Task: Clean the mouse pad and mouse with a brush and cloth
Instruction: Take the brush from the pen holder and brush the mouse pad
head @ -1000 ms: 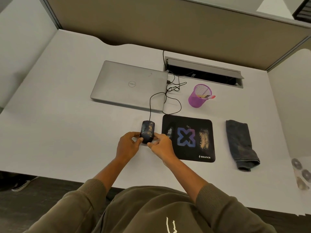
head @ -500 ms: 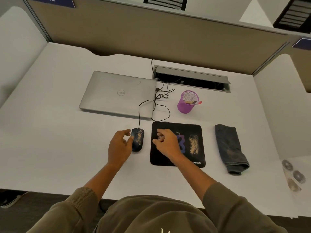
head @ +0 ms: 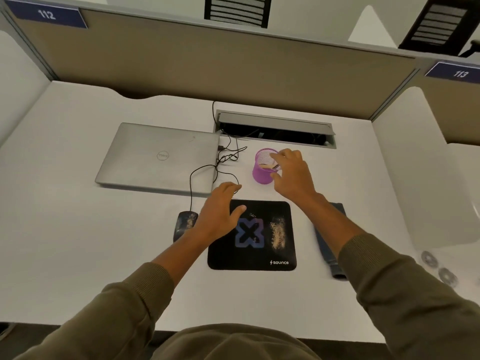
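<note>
1. The right hand (head: 292,175) hovers at the purple mesh cup (head: 263,166), fingers spread and loosely bent over its rim and thumb beside its wall; it holds nothing that shows.
2. The left hand (head: 220,214) hangs relaxed over the far left corner of the mouse pad (head: 253,236), fingers loosely extended, gripping nothing.
3. What looks like the brush (head: 268,166) lies inside the cup, only a pale tip showing under the right fingers; its long axis cannot be told. By my reading the coming move is to lift it out. The cup sits at about twelve o'clock from the pad, touching or just short of the right fingers, so the right hand is plainly the nearer one.
4. The mouse (head: 185,224) lies at nine o'clock from the pad, just beside it, its length running toward and away from the person, the cable leading off at twelve o'clock toward the laptop (head: 158,157). Pale dust marks both mouse and pad.
5. The cloth (head: 328,253), dark and folded, lies at three o'clock from the pad, mostly hidden under the right forearm.
6. Writing: "sounce" on the pad's near right corner, a Dell logo on the closed laptop lid, and partition labels "112" (head: 46,14) and "113" (head: 460,73).
</note>
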The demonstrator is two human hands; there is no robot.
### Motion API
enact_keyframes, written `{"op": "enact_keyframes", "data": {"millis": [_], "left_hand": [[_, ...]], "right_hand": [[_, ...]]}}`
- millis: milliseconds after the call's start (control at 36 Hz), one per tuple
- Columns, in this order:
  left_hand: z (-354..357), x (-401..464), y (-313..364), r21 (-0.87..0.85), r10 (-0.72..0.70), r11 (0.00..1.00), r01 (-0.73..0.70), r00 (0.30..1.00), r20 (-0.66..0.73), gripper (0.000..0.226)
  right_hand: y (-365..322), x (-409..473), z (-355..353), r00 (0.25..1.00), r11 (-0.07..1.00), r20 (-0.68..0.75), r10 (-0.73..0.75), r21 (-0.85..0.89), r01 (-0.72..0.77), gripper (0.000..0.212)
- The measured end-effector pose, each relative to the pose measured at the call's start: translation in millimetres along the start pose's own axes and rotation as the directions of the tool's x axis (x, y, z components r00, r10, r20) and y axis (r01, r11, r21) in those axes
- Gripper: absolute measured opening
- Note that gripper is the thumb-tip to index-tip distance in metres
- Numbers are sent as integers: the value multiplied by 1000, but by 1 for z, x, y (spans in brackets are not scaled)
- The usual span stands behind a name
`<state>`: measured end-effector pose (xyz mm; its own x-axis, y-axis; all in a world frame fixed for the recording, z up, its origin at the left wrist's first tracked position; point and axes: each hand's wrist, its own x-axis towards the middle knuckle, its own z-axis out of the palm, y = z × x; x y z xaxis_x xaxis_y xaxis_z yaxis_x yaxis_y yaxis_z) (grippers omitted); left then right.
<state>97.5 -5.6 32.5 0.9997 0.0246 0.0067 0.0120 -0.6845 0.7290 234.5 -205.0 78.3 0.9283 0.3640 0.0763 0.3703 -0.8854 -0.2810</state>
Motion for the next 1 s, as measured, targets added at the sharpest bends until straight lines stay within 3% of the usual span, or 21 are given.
{"op": "enact_keyframes", "data": {"millis": [167, 306, 639, 1000], "left_hand": [[18, 23, 23, 108, 21, 994, -35, 992, 128, 82], [30, 45, 41, 225, 61, 969, -100, 983, 175, 96], [39, 76, 48, 447, -8, 890, -94, 975, 221, 104], [42, 78, 53, 440, -45, 895, -66, 970, 237, 94]], "right_hand": [[13, 13, 0, 987, 982, 124, -101, -149, 119, 70], [24, 13, 6, 979, 978, 142, -146, -130, 165, 66], [39, 19, 10, 984, 984, 16, -176, 43, 175, 33], [53, 26, -7, 962, 972, -258, -91, 186, 141, 21]]}}
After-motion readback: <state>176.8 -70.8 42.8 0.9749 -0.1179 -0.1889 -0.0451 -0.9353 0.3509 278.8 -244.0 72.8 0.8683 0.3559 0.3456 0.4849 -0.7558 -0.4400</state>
